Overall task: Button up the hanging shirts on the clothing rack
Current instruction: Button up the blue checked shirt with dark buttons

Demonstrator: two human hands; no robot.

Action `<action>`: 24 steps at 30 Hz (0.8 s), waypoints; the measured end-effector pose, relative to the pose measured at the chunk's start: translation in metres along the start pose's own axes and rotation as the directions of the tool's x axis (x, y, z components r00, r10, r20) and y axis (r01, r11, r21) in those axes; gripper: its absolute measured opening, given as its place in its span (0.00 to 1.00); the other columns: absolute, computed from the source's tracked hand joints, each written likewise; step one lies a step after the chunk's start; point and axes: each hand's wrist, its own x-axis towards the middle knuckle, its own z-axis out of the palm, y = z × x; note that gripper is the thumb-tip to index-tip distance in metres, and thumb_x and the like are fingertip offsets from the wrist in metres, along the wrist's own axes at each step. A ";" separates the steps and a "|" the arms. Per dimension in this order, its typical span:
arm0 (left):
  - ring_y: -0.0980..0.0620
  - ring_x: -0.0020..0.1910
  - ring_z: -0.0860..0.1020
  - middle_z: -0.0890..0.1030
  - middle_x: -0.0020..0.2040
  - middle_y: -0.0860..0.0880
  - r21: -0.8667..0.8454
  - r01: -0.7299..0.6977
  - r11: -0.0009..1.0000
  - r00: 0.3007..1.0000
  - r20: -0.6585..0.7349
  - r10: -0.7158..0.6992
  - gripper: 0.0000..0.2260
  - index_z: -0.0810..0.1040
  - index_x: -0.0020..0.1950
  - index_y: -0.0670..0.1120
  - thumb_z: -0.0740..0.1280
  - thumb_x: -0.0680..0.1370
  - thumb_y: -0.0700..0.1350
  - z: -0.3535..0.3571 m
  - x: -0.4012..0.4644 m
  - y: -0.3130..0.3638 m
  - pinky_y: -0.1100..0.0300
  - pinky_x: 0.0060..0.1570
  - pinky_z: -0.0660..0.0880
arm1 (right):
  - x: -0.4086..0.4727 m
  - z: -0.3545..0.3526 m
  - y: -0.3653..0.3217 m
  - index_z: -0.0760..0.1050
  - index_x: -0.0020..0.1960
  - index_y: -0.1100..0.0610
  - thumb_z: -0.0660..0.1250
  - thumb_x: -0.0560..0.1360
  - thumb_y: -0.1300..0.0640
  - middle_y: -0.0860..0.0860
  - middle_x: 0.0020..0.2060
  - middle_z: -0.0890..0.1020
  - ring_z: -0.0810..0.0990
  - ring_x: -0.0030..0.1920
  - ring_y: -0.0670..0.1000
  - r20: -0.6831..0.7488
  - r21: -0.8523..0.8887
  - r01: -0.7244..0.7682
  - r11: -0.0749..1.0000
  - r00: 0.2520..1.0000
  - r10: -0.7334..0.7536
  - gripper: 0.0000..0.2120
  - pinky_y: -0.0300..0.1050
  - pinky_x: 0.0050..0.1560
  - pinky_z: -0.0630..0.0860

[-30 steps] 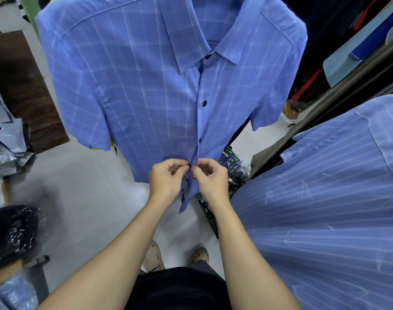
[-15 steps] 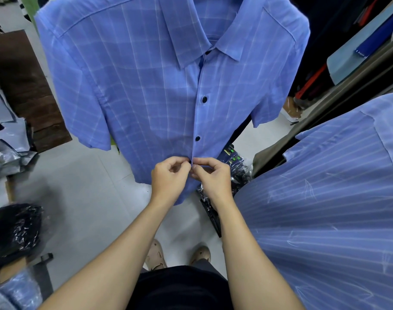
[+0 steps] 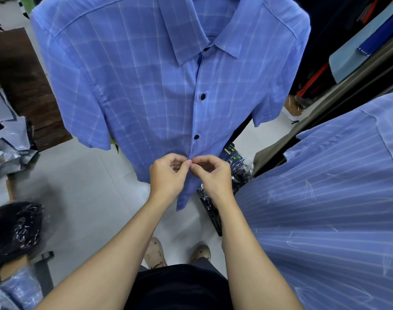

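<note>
Nearest the camera, two bare forearms reach forward and meet low on the front of a blue checked shirt (image 3: 146,97). The left hand (image 3: 167,175) has its fingers curled in, thumb and forefinger pinching the shirt's front edge; the right hand (image 3: 212,175) mirrors it, its fingertips pinching the opposite edge, so the two sets of fingertips touch at the placket (whatever sits between them is hidden by the fingers). Below the hands the shirt's tail (image 3: 182,200) hangs loose and unfastened. Above them, two dark buttons (image 3: 196,137) sit closed on the placket, with a third just under the collar (image 3: 191,36). The shirt hangs upright at centre, its hanger cut off by the top edge. To the right, a striped blue shirt (image 3: 325,209) fills the near side, only partly in view. Farther back lie plastic-wrapped packets (image 3: 235,166) on the pale floor (image 3: 79,186), hard to make out.
</note>
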 end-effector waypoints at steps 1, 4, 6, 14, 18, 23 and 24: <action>0.58 0.40 0.83 0.84 0.38 0.53 0.001 0.004 1.000 1.000 0.007 -0.004 0.03 0.83 0.42 0.46 0.74 0.74 0.43 -0.001 0.001 0.000 0.63 0.46 0.79 | 0.001 -0.001 0.000 0.83 0.45 0.58 0.77 0.71 0.63 0.51 0.40 0.86 0.85 0.43 0.50 0.004 0.001 0.002 1.000 1.000 -0.002 0.05 0.43 0.49 0.80; 0.54 0.40 0.84 0.85 0.37 0.51 0.003 0.026 1.000 0.999 0.030 -0.026 0.03 0.83 0.41 0.46 0.74 0.74 0.42 -0.002 0.004 0.001 0.59 0.47 0.80 | 0.000 -0.004 -0.005 0.82 0.51 0.57 0.77 0.70 0.63 0.48 0.40 0.86 0.84 0.42 0.42 -0.005 -0.042 0.035 0.999 0.999 -0.035 0.11 0.31 0.44 0.74; 0.52 0.40 0.84 0.85 0.37 0.50 -0.001 0.035 0.999 0.999 0.030 -0.035 0.03 0.82 0.41 0.46 0.74 0.74 0.42 -0.002 0.004 0.002 0.56 0.48 0.81 | -0.001 -0.005 -0.009 0.79 0.56 0.55 0.77 0.70 0.62 0.48 0.40 0.86 0.84 0.43 0.42 -0.004 -0.058 0.052 0.997 0.999 -0.053 0.16 0.30 0.45 0.74; 0.61 0.40 0.82 0.84 0.38 0.55 0.021 -0.012 1.000 1.000 -0.020 0.012 0.02 0.82 0.42 0.47 0.73 0.75 0.42 -0.001 0.000 0.007 0.66 0.44 0.78 | -0.005 0.003 -0.015 0.79 0.57 0.55 0.74 0.72 0.64 0.50 0.41 0.87 0.84 0.42 0.40 -0.029 -0.141 0.119 0.983 0.992 -0.124 0.14 0.31 0.45 0.78; 0.63 0.38 0.81 0.83 0.37 0.56 0.058 -0.030 0.998 0.999 -0.026 0.032 0.04 0.82 0.41 0.48 0.72 0.76 0.42 -0.001 -0.002 0.007 0.71 0.40 0.76 | -0.007 0.006 -0.012 0.79 0.62 0.57 0.73 0.73 0.64 0.49 0.44 0.87 0.83 0.45 0.40 -0.035 -0.214 0.139 0.967 0.988 -0.150 0.18 0.27 0.49 0.75; 0.57 0.38 0.83 0.84 0.36 0.53 0.034 0.057 0.998 0.998 -0.019 -0.057 0.07 0.80 0.40 0.50 0.72 0.74 0.39 -0.002 0.002 0.009 0.62 0.43 0.79 | -0.006 0.004 -0.009 0.82 0.58 0.56 0.75 0.72 0.62 0.49 0.43 0.87 0.83 0.45 0.39 -0.047 -0.177 0.097 0.979 0.993 -0.107 0.14 0.29 0.49 0.74; 0.54 0.38 0.84 0.84 0.36 0.50 0.002 0.082 0.997 0.997 -0.008 -0.082 0.07 0.80 0.40 0.49 0.72 0.74 0.38 -0.003 0.003 0.009 0.61 0.44 0.80 | -0.006 0.002 -0.008 0.82 0.55 0.57 0.75 0.72 0.63 0.49 0.42 0.87 0.84 0.46 0.40 -0.043 -0.119 0.065 0.991 0.997 -0.071 0.12 0.31 0.49 0.75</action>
